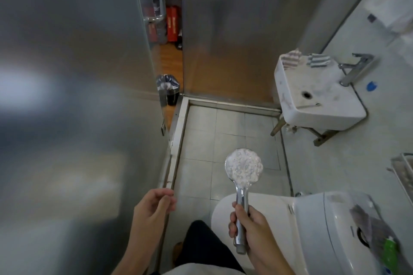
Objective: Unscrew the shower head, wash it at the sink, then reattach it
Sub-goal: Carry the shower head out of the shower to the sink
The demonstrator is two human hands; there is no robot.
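Observation:
My right hand (252,227) grips the chrome handle of the detached shower head (243,168). The round spray face points up and is covered in white foam. It hangs over the tiled floor, just ahead of the toilet lid. My left hand (154,207) is empty, with loosely curled fingers, near the frosted glass door's edge. The white sink (290,87) with its chrome tap (355,69) is mounted on the right wall, well ahead of the shower head. No hose is attached to the handle's end.
A white toilet (317,230) stands at the lower right, with a grey cloth and a green tube on its tank. Two striped cloths hang on the sink's back rim. Frosted glass panels (78,96) fill the left. A lined bin (168,88) sits beyond the door gap.

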